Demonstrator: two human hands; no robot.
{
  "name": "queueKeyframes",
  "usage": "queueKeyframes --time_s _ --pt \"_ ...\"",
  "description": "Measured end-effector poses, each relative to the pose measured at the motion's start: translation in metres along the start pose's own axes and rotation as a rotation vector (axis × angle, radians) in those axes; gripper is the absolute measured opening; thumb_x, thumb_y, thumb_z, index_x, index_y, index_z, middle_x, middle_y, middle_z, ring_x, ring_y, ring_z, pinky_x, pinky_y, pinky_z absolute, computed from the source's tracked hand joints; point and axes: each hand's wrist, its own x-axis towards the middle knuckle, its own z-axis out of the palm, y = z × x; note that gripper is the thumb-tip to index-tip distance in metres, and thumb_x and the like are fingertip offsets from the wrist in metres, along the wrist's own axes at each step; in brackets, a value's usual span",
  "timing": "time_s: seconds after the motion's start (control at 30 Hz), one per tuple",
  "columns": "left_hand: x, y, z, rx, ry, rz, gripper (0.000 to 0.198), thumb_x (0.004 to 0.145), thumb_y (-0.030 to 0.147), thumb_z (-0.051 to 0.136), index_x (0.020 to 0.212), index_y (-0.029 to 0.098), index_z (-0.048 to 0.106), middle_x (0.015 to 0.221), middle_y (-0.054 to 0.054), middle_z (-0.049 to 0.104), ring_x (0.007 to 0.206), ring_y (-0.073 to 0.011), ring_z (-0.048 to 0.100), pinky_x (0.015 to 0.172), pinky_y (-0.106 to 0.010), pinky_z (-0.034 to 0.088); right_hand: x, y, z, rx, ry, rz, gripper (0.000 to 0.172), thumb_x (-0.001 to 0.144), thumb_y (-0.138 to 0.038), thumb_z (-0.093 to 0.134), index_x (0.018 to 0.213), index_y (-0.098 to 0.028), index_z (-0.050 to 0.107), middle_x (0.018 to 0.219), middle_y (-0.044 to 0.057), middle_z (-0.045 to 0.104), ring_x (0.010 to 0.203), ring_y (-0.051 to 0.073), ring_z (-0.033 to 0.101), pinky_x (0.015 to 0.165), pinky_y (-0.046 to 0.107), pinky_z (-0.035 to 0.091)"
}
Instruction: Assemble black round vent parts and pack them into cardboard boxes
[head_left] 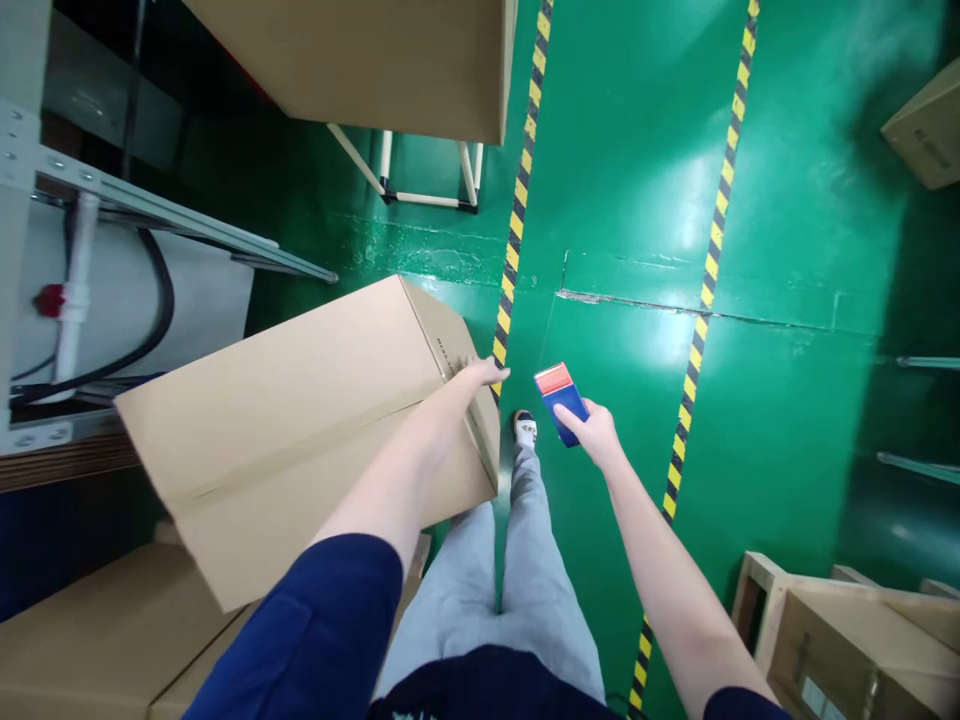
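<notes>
My left hand (480, 374) lies flat, fingers stretched, on the far top edge of a large closed cardboard box (300, 420) that tilts at my left side. My right hand (595, 430) is closed round a blue tool with a red end (561, 400), perhaps a tape dispenser, held out over the green floor. My grey-trousered legs and one shoe (525, 428) show between the two arms.
More cardboard boxes lie under the tilted one at lower left (90, 640), at upper centre on a white pipe frame (375, 60), at lower right (862, 640) and top right (926, 125). Yellow-black floor stripes (705, 290) cross the green floor. A metal rail with cables (150, 210) stands at left.
</notes>
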Motion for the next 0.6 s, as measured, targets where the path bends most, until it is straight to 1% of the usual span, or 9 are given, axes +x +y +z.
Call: queueKeyframes --time_s 0.07,0.13,0.17,0.23,0.27,0.33,0.4,0.53,0.6 --pt "-0.011 0.005 -0.011 -0.142 0.007 -0.008 0.073 0.089 0.073 0.046 0.12 0.012 0.072 0.121 -0.022 0.073 0.115 -0.0338 0.067 0.098 -0.044 0.049 -0.017 0.002 0.012 0.165 -0.023 -0.008 0.076 0.073 -0.077 0.068 0.108 -0.01 0.071 0.095 0.015 0.076 0.083 0.027 0.073 0.076 0.036 0.058" --pt "-0.039 0.01 -0.019 -0.423 -0.083 0.014 0.077 0.091 0.076 0.039 0.119 0.012 0.072 0.118 -0.019 0.074 0.105 -0.0275 0.071 0.092 -0.038 0.052 -0.03 -0.004 0.025 0.269 -0.034 -0.016 0.075 0.07 -0.075 0.072 0.107 -0.009 0.071 0.095 0.015 0.076 0.079 0.026 0.073 0.074 0.036 0.059" --pt "-0.057 0.013 -0.023 -0.607 -0.16 0.016 0.076 0.089 0.077 0.044 0.116 0.013 0.074 0.115 -0.017 0.075 0.101 -0.025 0.071 0.089 -0.036 0.053 -0.035 -0.01 0.031 0.295 -0.035 -0.03 0.073 0.07 -0.073 0.073 0.106 -0.009 0.072 0.095 0.015 0.077 0.079 0.026 0.072 0.074 0.036 0.059" --pt "-0.092 0.015 -0.032 -0.97 -0.286 -0.004 0.068 0.076 0.075 0.067 0.106 0.015 0.077 0.11 -0.014 0.077 0.094 -0.0222 0.07 0.084 -0.033 0.052 -0.042 -0.024 0.044 0.303 -0.027 -0.082 0.066 0.07 -0.068 0.075 0.103 -0.011 0.073 0.094 0.013 0.077 0.08 0.026 0.072 0.075 0.035 0.059" --pt "-0.106 0.014 -0.037 -1.096 -0.306 -0.023 0.064 0.066 0.071 0.079 0.099 0.016 0.079 0.107 -0.013 0.077 0.092 -0.0214 0.069 0.082 -0.032 0.051 -0.044 -0.032 0.049 0.292 -0.021 -0.115 0.063 0.07 -0.067 0.076 0.101 -0.011 0.074 0.094 0.012 0.077 0.081 0.026 0.072 0.075 0.035 0.059" --pt "-0.123 0.008 -0.049 -1.201 -0.252 -0.055 0.059 0.051 0.06 0.093 0.088 0.017 0.08 0.097 -0.01 0.077 0.086 -0.0188 0.066 0.078 -0.029 0.048 -0.046 -0.046 0.059 0.258 -0.013 -0.179 0.059 0.07 -0.063 0.077 0.099 -0.012 0.075 0.092 0.011 0.077 0.081 0.025 0.072 0.074 0.034 0.058" --pt "-0.127 -0.001 -0.06 -1.239 -0.198 -0.093 0.058 0.046 0.061 0.095 0.08 0.016 0.079 0.086 -0.008 0.076 0.08 -0.017 0.064 0.074 -0.027 0.046 -0.047 -0.057 0.068 0.225 -0.021 -0.224 0.055 0.071 -0.061 0.077 0.096 -0.013 0.076 0.089 0.009 0.077 0.078 0.024 0.071 0.072 0.032 0.057" --pt "-0.121 -0.023 -0.08 -1.291 -0.259 -0.151 0.065 0.058 0.081 0.077 0.068 0.017 0.074 0.074 -0.007 0.072 0.072 -0.0174 0.061 0.067 -0.028 0.045 -0.041 -0.078 0.084 0.195 -0.04 -0.243 0.051 0.073 -0.059 0.077 0.095 -0.013 0.076 0.088 0.008 0.077 0.075 0.022 0.07 0.07 0.03 0.056" --pt "-0.117 -0.031 -0.087 -1.266 -0.249 -0.124 0.057 0.053 0.07 0.087 0.068 0.017 0.075 0.072 -0.006 0.072 0.07 -0.017 0.061 0.067 -0.028 0.045 -0.037 -0.091 0.093 0.165 -0.037 -0.228 0.051 0.074 -0.059 0.076 0.095 -0.013 0.076 0.087 0.008 0.077 0.074 0.022 0.07 0.07 0.03 0.055"
